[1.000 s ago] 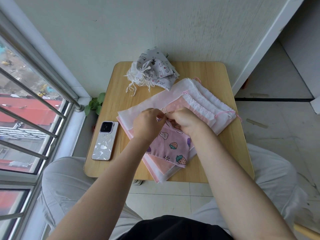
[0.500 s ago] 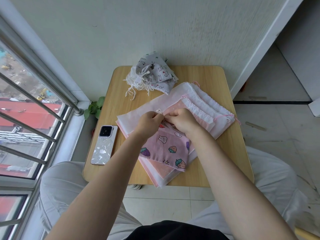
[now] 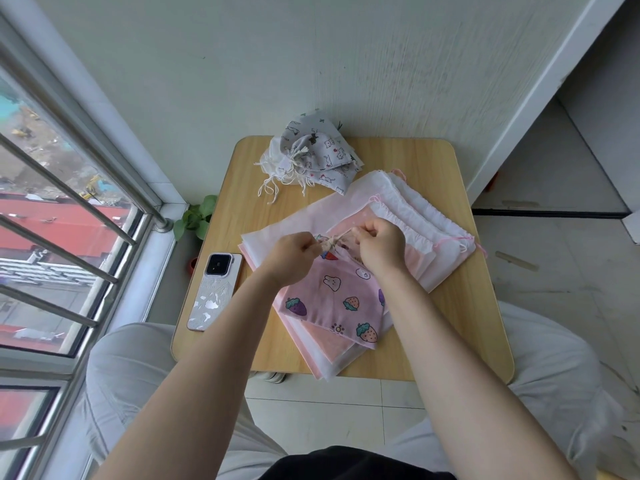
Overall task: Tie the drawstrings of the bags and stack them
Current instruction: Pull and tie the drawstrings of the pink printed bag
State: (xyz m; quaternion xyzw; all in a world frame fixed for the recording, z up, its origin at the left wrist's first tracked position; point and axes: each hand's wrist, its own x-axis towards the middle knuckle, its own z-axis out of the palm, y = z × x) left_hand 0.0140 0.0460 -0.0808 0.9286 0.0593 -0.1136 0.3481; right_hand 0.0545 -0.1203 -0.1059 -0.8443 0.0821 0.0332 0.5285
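Observation:
A pink drawstring bag [image 3: 337, 304] printed with strawberries and rabbits lies on a stack of flat white and pink bags [image 3: 408, 216] in the middle of the small wooden table [image 3: 464, 317]. Its mouth is gathered tight, with a knot of cream drawstring [image 3: 331, 241] between my hands. My left hand [image 3: 294, 249] pinches one cord end on the left of the knot. My right hand [image 3: 379, 245] pinches the other end on the right. A pile of tied grey and white printed bags [image 3: 313, 155] sits at the table's far edge.
A phone [image 3: 212, 292] in a pale patterned case lies at the table's left edge. A small green plant [image 3: 195, 216] stands on the floor by the window with metal bars [image 3: 69, 209]. A wall runs behind the table. My knees sit under the near edge.
My hands have drawn apart sideways, pulling the cord ends outward, and the bag's mouth has cinched into a tight knot. The view has shifted slightly.

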